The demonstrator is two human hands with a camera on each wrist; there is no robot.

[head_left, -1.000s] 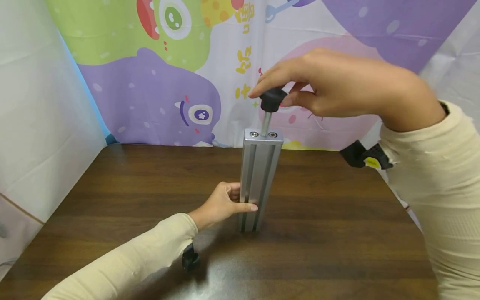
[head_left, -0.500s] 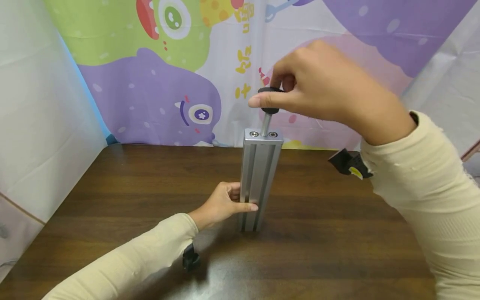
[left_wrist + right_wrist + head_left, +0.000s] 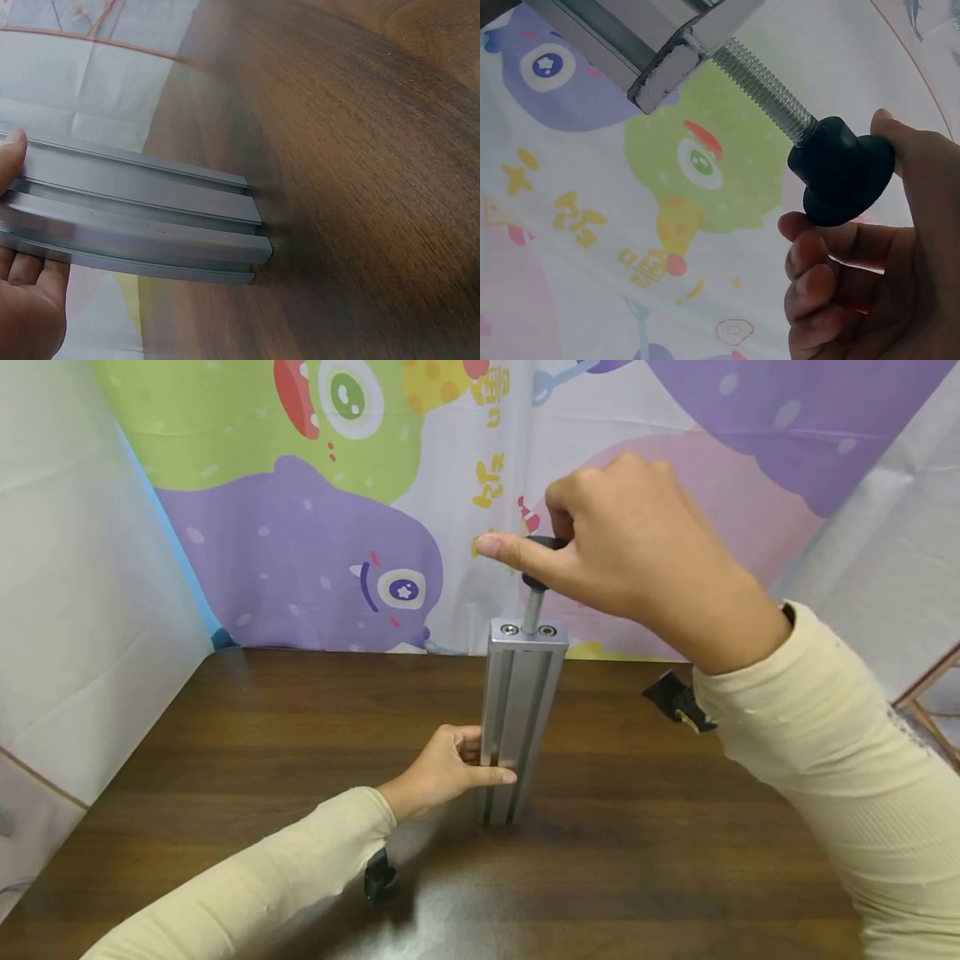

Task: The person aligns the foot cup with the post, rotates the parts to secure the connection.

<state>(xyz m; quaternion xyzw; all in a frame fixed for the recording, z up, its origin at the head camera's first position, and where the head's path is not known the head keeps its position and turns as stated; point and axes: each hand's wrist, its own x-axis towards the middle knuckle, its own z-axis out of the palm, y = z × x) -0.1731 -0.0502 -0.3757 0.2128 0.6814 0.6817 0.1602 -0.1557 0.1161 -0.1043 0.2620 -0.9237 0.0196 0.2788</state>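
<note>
A silver slotted aluminium profile [image 3: 517,718] stands upright on the wooden table, its lower end also visible in the left wrist view. My left hand [image 3: 442,772] grips it low down, thumb across the front and fingers behind. Out of the profile's top end sticks the threaded rod [image 3: 765,86] of a levelling foot, whose round black base [image 3: 844,169] faces up. With thumb and bent index finger my right hand [image 3: 637,543] pinches that base at its rim; the other fingers are curled beside it. Two screw heads [image 3: 547,631] flank the rod on the end face.
The brown wooden table [image 3: 262,735] lies under the profile. Behind it hangs a cartoon-printed curtain [image 3: 300,552], with white sheeting [image 3: 75,568] at the left. A black camera mount [image 3: 381,877] sits on the left wrist, another [image 3: 675,702] on the right.
My right hand has turned at the black base, its wrist swinging left and down while the thumb came round to the near side. The left hand and the profile have stayed put.
</note>
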